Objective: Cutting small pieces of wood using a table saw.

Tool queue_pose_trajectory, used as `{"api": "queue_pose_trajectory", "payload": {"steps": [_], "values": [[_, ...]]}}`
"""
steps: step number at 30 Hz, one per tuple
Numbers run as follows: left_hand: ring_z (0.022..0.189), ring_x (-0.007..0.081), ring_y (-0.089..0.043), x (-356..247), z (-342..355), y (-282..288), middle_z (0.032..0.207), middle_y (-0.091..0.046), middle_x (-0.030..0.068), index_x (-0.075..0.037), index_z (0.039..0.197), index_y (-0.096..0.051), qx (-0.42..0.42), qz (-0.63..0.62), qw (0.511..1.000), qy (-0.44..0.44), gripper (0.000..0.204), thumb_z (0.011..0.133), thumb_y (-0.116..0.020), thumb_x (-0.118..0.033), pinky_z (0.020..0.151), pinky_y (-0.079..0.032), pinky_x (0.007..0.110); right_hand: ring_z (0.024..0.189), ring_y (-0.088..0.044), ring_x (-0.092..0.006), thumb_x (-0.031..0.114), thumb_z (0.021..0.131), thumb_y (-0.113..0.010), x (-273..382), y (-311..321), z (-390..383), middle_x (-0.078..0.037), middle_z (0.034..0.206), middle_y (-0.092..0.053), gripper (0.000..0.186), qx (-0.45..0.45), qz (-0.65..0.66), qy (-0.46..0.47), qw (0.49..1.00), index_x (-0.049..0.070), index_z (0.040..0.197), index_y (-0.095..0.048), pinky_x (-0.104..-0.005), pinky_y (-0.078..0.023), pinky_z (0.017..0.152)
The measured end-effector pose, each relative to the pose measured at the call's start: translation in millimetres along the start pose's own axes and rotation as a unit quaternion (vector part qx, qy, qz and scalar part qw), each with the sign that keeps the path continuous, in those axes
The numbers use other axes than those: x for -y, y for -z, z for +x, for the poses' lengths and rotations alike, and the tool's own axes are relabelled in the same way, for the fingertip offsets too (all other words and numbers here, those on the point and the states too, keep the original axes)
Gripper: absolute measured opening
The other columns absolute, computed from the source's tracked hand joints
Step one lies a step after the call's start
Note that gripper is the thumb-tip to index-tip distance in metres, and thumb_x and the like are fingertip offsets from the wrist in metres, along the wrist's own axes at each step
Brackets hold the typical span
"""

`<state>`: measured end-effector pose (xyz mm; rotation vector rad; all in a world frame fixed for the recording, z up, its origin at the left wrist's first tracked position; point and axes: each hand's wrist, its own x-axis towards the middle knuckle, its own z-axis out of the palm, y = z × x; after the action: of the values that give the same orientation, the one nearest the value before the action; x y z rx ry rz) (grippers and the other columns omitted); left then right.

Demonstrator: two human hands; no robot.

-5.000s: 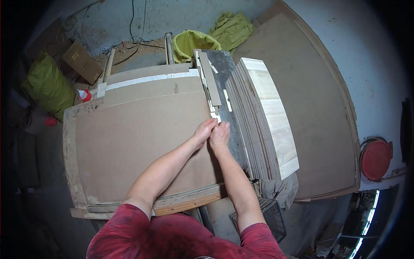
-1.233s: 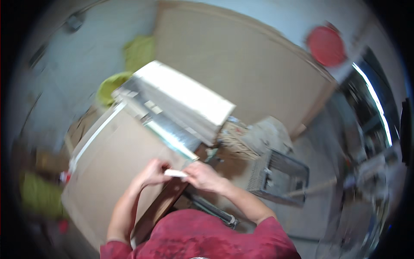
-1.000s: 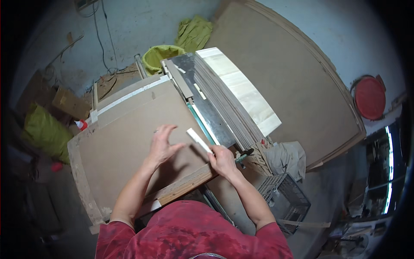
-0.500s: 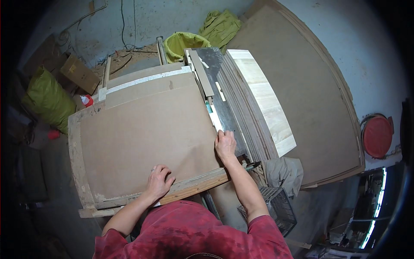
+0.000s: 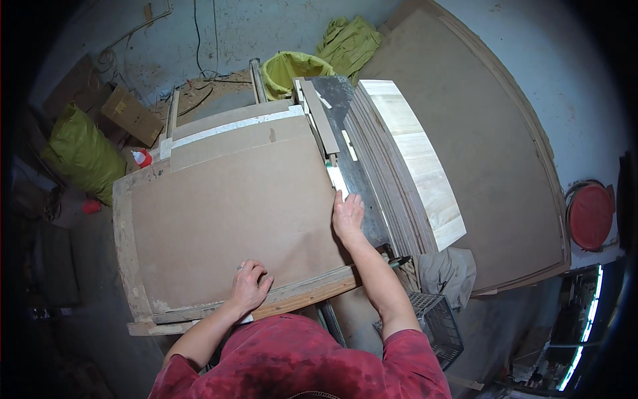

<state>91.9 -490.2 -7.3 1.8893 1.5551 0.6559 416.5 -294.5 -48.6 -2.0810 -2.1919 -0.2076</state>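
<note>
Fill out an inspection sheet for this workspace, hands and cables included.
Surface: large brown board lying flat; dark surface to its right.
Work pieces: pale strip along the board's right edge; stack of boards farther right.
Clutter: small offcut on the dark surface; red-and-white bottle near the board's far-left corner.
Hands: right hand at the strip's near end, grip unclear; left hand at the front edge, nothing seen in it.
Cables: dark cable against the far wall.
Surroundings: yellow-green sack left; red round object right.

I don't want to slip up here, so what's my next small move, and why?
I'd probably press the pale, narrow wooden strip lightly with your right hand to steady it: that hand's fingers are at its near end, while your left hand is away from it, near the front edge of the large, flat brown board.
</note>
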Motion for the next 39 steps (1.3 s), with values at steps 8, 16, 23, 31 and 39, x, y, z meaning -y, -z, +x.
{"api": "queue_pose_trajectory", "payload": {"steps": [8, 16, 23, 31, 39], "values": [[0.112, 0.0387, -0.066, -0.3, -1.0, -0.3, 0.115, -0.068, 0.0168, 0.002, 0.102, -0.076, -0.007, -0.007, 1.0, -0.01, 0.025, 0.091, -0.084, -0.019, 0.095, -0.059, 0.05, 0.105, -0.065, -0.0368, 0.011, 0.098, -0.066, 10.2, -8.4, 30.3, -0.02, 0.107, -0.071, 0.043, -0.026, -0.018, -0.018, 0.999, 0.005, 0.139, -0.074, -0.0485, -0.054, 0.09], [0.111, 0.0389, -0.066, 0.4, -4.7, 1.6, 0.114, -0.068, 0.0171, 0.002, 0.102, -0.075, -0.012, -0.008, 1.0, -0.012, 0.024, 0.091, -0.083, -0.018, 0.095, -0.059, 0.051, 0.107, -0.067, -0.0398, 0.01, 0.098, -0.067, 19.7, -6.8, 58.2, -0.022, 0.109, -0.072, 0.039, -0.023, 0.008, -0.008, 1.0, 0.003, 0.136, -0.073, -0.0505, -0.056, 0.091], [0.111, 0.0392, -0.066, 1.4, -0.6, 4.4, 0.114, -0.068, 0.0167, 0.002, 0.101, -0.074, -0.011, -0.005, 1.0, -0.023, 0.024, 0.091, -0.083, -0.019, 0.095, -0.059, 0.051, 0.111, -0.068, -0.0389, 0.013, 0.101, -0.066, 22.4, -6.7, 76.2, -0.022, 0.112, -0.074, 0.032, -0.005, 0.018, -0.032, 0.999, 0.003, 0.13, -0.073, -0.0493, -0.057, 0.096], [0.109, 0.0393, -0.067, 1.6, -6.3, 2.0, 0.112, -0.07, 0.0169, 0.001, 0.098, -0.075, -0.021, -0.003, 0.999, -0.031, 0.024, 0.089, -0.086, -0.019, 0.093, -0.058, 0.05, 0.106, -0.069, -0.0425, 0.006, 0.094, -0.069, 21.7, -4.1, 82.9, -0.026, 0.108, -0.073, 0.024, -0.032, 0.06, -0.032, 0.997, 0.0, 0.117, -0.075, -0.0523, -0.059, 0.092], [0.109, 0.0389, -0.067, 4.4, -10.7, -2.3, 0.112, -0.069, 0.0163, 0.0, 0.097, -0.075, -0.029, -0.003, 0.999, -0.043, 0.024, 0.089, -0.086, -0.02, 0.093, -0.058, 0.051, 0.103, -0.068, -0.0462, 0.004, 0.095, -0.067, 4.5, 31.1, 25.4, -0.03, 0.106, -0.072, 0.016, -0.045, 0.084, -0.047, 0.994, -0.004, 0.108, -0.073, -0.0541, -0.058, 0.094]]}}
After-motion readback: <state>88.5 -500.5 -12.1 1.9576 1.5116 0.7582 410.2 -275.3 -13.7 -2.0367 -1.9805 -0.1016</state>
